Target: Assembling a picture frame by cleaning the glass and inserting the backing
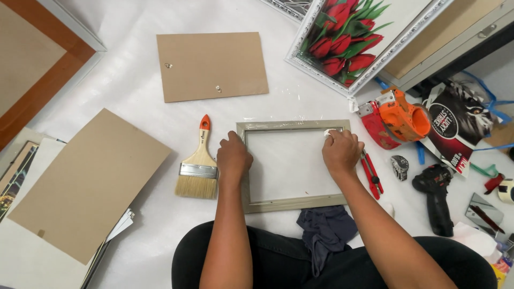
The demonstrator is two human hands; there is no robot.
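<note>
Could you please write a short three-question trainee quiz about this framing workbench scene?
1. True or false: the left hand rests on the grey frame.
2. What lies just left of the frame? A) paintbrush B) drill C) scissors
3. What does the right hand press into the frame's top right corner?

Key: 1 true; 2 A; 3 a small white piece, too small to identify.

White sheet [128,91] covers the whole work surface, slightly creased, evenly lit from above with soft shadows. Top left, a large wood-edged panel [32,59] lies at an angle. Top right, a pale cabinet edge with a brown panel [455,32] runs diagonally, dark gap beneath it. A silver-framed picture of red tulips [348,37] leans against that edge.
</note>
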